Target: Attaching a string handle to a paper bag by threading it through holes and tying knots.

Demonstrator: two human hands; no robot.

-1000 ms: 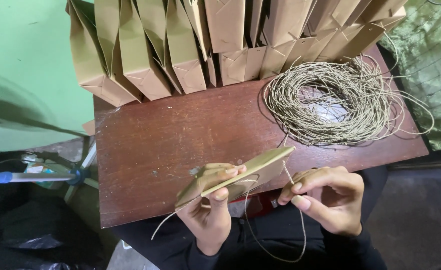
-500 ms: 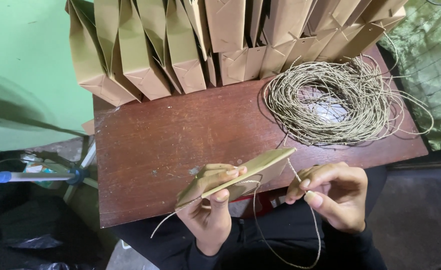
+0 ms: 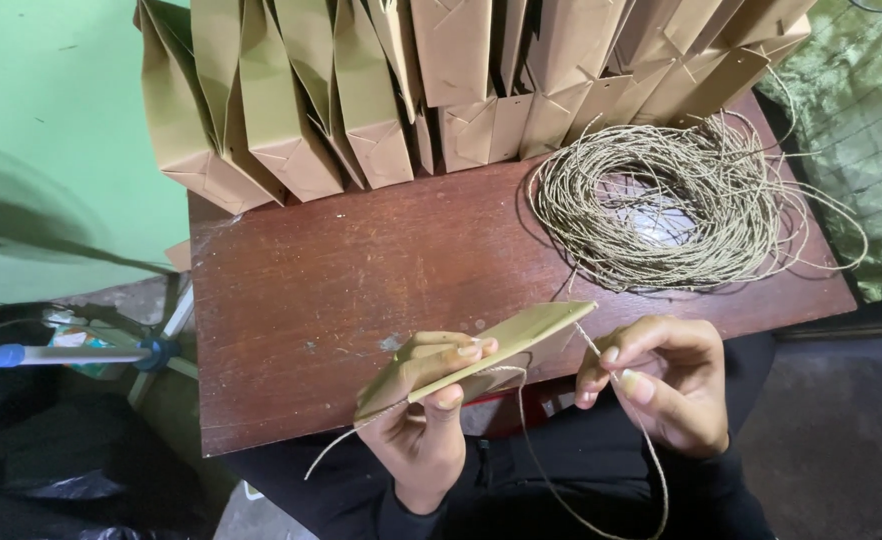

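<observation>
Since the earlier frame the right hand (image 3: 661, 385) has drawn slightly inward toward the folded bag, and the loop of cord hanging below it has shifted; the left hand (image 3: 423, 425) holds as before.

Left hand: palm up, just off the near edge of the dark brown wooden table (image 3: 361, 280), wrist rising from a dark sleeve. Fingers closed around the flat folded olive-tan paper bag (image 3: 491, 350), thumb on top, fingertips curled over its near edge. Bag tilts, far end raised to the right, lying over the table's near edge.

Right hand: beside the bag's right end, thumb and forefinger pinched shut on a thin olive twisted cord (image 3: 586, 340) just where it meets the bag's corner; remaining fingers curled. Cord runs down from the pinch in a long loop (image 3: 651, 470) in front of the lap; another strand passes under the bag and trails out left below the left hand.

Loose coil of the same cord (image 3: 661, 205) lies at the table's far right corner. A row of upright tan paper bags (image 3: 361, 110) leans along the far edge.
</observation>
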